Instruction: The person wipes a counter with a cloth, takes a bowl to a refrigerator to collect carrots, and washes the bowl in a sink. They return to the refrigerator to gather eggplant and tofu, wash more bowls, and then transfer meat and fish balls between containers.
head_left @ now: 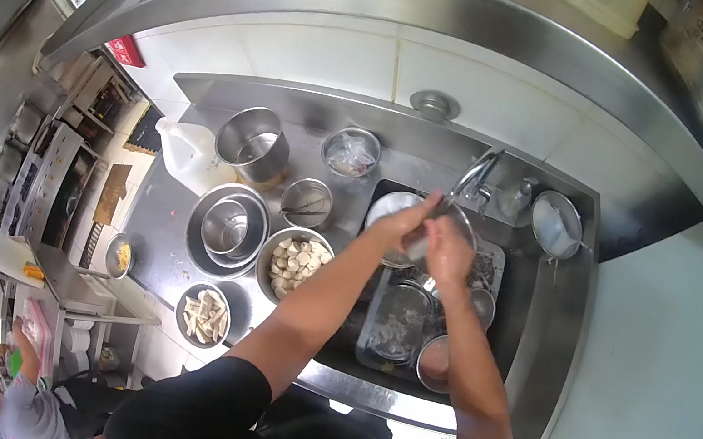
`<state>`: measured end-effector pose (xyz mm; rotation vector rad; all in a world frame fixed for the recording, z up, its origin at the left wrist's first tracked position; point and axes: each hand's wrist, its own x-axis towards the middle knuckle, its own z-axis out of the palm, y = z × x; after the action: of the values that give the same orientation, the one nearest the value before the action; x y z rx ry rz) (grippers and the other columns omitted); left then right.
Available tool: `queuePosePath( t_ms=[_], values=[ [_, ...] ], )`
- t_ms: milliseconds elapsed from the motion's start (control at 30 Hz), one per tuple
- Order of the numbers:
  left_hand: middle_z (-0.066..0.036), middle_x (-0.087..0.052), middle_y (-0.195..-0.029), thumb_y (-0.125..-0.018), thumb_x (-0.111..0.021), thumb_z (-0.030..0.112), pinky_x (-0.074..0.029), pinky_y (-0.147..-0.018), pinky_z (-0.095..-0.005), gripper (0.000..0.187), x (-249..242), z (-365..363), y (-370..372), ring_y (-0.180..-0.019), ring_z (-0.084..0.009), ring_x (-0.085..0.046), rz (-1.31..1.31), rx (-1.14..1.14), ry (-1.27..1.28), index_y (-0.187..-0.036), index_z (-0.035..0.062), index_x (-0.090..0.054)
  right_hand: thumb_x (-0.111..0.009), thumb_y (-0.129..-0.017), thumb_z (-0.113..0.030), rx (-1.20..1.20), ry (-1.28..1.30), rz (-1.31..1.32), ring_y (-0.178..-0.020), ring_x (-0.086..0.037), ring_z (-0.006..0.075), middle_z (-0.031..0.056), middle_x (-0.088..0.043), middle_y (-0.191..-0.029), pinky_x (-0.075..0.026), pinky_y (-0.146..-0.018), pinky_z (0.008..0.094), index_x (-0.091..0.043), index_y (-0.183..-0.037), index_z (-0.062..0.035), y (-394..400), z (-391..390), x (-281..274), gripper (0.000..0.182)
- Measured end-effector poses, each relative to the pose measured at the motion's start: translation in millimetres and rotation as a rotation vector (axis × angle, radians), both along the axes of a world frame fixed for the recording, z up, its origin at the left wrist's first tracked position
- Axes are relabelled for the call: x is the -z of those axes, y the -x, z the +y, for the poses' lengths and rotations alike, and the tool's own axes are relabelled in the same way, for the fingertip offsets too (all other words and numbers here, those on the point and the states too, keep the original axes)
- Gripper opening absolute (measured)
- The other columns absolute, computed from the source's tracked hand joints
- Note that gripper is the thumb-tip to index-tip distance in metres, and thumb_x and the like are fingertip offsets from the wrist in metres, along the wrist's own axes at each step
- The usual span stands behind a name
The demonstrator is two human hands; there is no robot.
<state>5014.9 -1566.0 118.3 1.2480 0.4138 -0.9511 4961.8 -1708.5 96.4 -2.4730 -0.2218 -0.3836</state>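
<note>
Both hands are close together over the sink, below the faucet. My left hand is closed, its thumb pointing up toward the faucet. My right hand is beside it, fingers curled in and slightly blurred. A small whitish item shows between them, too covered to name. Round metal bowls lie just behind and under the hands, including a pale-looking bowl at the left. Lower in the sink, a rectangular metal tray holds round dishes and murky water. A small metal bowl sits at its right.
Left of the sink, the steel counter carries a bowl of cut mushrooms, a bowl of pale strips, nested pots, a tall pot and a white jug. Another person works at the far lower left.
</note>
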Motion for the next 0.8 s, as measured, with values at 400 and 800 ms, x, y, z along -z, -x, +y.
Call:
queuePosePath(
  t_ms=[400,800],
  values=[
    [-0.018,-0.063,-0.133,-0.077,-0.067,0.029,-0.046,-0.102,-0.036,0.07,-6,26,-34,-0.122,-0.0285,-0.059,-0.685,0.433,-0.456,-0.14,0.001,-0.055,-0.07,-0.089,-0.032,-0.254,0.147,0.32,-0.097,-0.069,0.0397,0.0198,-0.073,-0.099,-0.055,-0.084,0.0479,-0.066,-0.125,-0.01,-83,-12,-3,0.042],
    [-0.026,-0.051,-0.143,-0.09,-0.058,0.011,-0.038,-0.113,-0.044,0.053,141,-23,53,-0.133,-0.0373,-0.05,-0.932,-0.958,-0.198,-0.141,-0.0019,-0.049,-0.055,-0.095,-0.011,0.184,-1.074,0.931,-0.102,-0.067,0.0341,0.0197,-0.062,-0.122,-0.061,-0.074,0.0451,-0.053,-0.13,0.0081,-11,0,46,0.039]
  ],
)
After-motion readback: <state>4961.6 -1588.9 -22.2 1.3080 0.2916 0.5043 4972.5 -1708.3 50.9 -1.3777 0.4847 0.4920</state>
